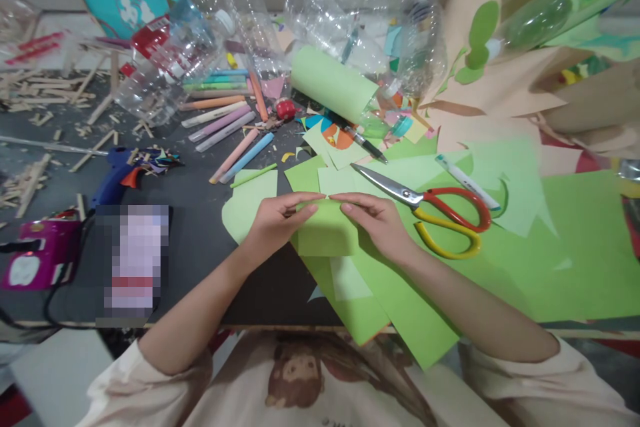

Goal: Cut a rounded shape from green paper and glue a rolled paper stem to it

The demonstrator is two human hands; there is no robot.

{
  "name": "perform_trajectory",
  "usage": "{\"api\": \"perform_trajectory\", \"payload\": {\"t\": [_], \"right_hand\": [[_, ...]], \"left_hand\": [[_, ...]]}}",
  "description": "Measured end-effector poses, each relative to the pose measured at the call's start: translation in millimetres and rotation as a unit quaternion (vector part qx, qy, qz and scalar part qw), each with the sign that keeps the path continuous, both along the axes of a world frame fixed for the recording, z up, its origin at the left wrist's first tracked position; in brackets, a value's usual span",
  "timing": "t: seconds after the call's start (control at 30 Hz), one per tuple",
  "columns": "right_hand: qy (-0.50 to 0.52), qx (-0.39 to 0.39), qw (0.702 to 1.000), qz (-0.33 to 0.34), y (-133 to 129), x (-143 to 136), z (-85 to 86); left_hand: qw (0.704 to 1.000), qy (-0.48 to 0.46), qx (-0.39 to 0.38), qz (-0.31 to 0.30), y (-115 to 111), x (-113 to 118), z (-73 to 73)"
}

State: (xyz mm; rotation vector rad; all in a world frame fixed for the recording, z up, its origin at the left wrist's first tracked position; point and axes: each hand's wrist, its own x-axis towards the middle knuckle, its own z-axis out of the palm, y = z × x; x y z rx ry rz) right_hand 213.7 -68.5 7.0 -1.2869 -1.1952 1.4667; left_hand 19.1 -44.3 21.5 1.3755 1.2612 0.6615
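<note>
Between my two hands is a small green paper piece [325,233], gripped along its far edge. My left hand [283,217] pinches its left corner with thumb and forefinger; my right hand [367,217] pinches the right corner. The forefingertips nearly meet at the middle of that edge. Scissors [413,199] with one red and one yellow handle lie partly open just right of my right hand. Larger green sheets [565,247] spread beneath and to the right. A pale green cut shape [243,210] lies beside my left hand.
Markers [225,127], clear plastic bottles [320,13] and a green-wrapped bottle [335,83] crowd the back. At left are a blue glue gun [113,173], a pixelated phone [140,253], a magenta box [43,253] and wood scraps [45,87]. A white marker [465,180] lies beyond the scissors.
</note>
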Motion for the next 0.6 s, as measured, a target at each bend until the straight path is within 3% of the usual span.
{"api": "perform_trajectory", "payload": {"t": [0.23, 0.6], "right_hand": [[0.1, -0.056, 0.993, 0.013, 4.9, 8.3, -7.7], [0.044, -0.007, 0.998, 0.042, 2.9, -0.3, 4.2]], "left_hand": [[1.0, -0.021, 0.003, 0.006, 2.0, -4.7, -3.6], [0.989, -0.074, 0.088, -0.092, -2.0, -6.5, -9.0]]}}
